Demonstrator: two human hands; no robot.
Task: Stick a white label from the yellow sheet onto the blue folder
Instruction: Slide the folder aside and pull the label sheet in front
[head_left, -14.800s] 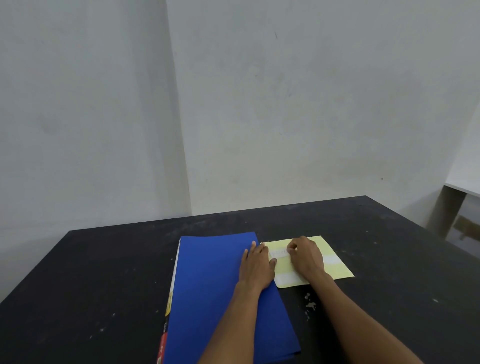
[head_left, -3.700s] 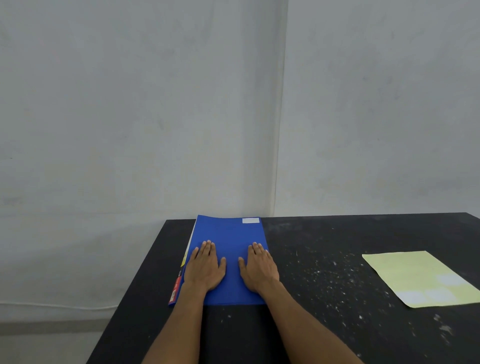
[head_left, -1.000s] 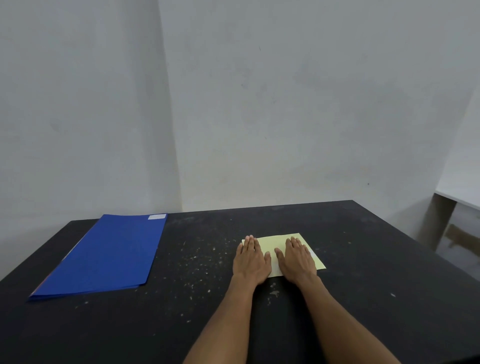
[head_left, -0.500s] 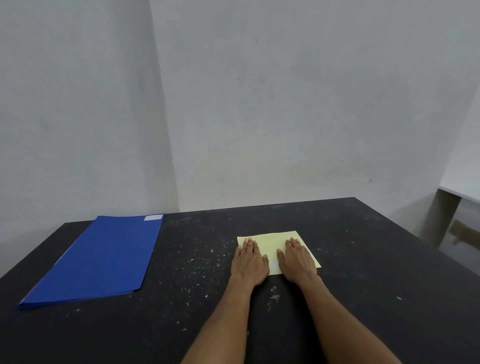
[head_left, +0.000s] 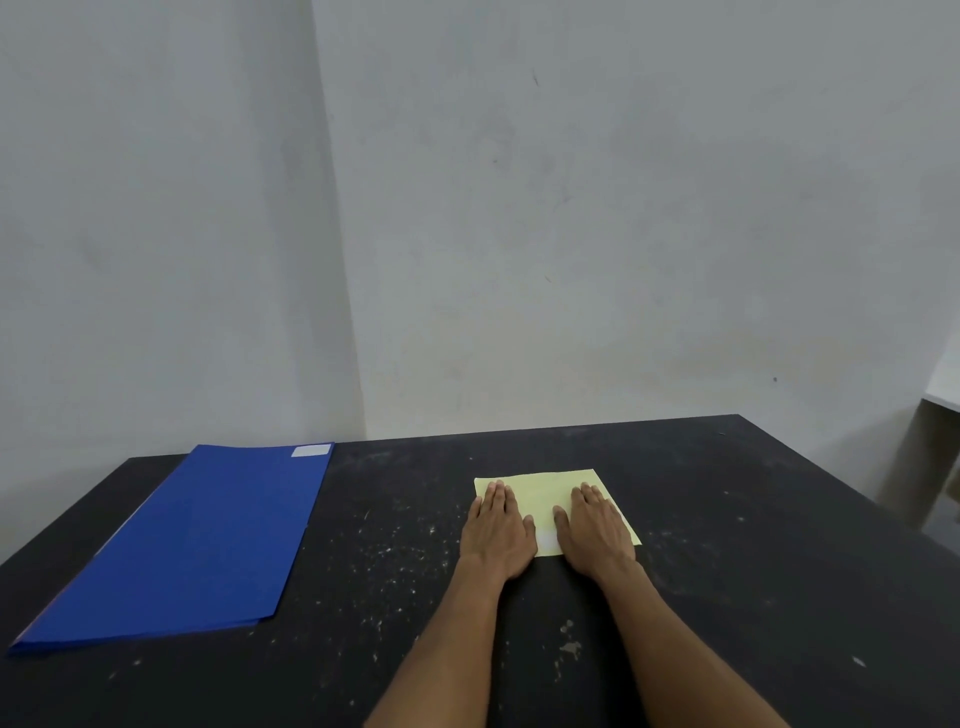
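The blue folder (head_left: 197, 535) lies flat at the left of the black table, with a white label (head_left: 310, 450) stuck on its far right corner. The yellow sheet (head_left: 545, 493) lies in the middle of the table. My left hand (head_left: 496, 532) rests palm down on the sheet's left side, and my right hand (head_left: 595, 530) rests palm down on its right side. Both hands are flat with fingers extended and hold nothing. A bit of another white label (head_left: 548, 541) shows between my thumbs; the hands hide the remainder of the sheet's near part.
The black table (head_left: 727, 571) is speckled with pale flecks and reaches a grey wall at the back. A lighter table edge (head_left: 943, 397) and its leg stand beyond the right side.
Since 3.7 s ago my hands left the blue folder and came down flat on the yellow sheet. Over the last second they stay put; only the view shifts slightly.
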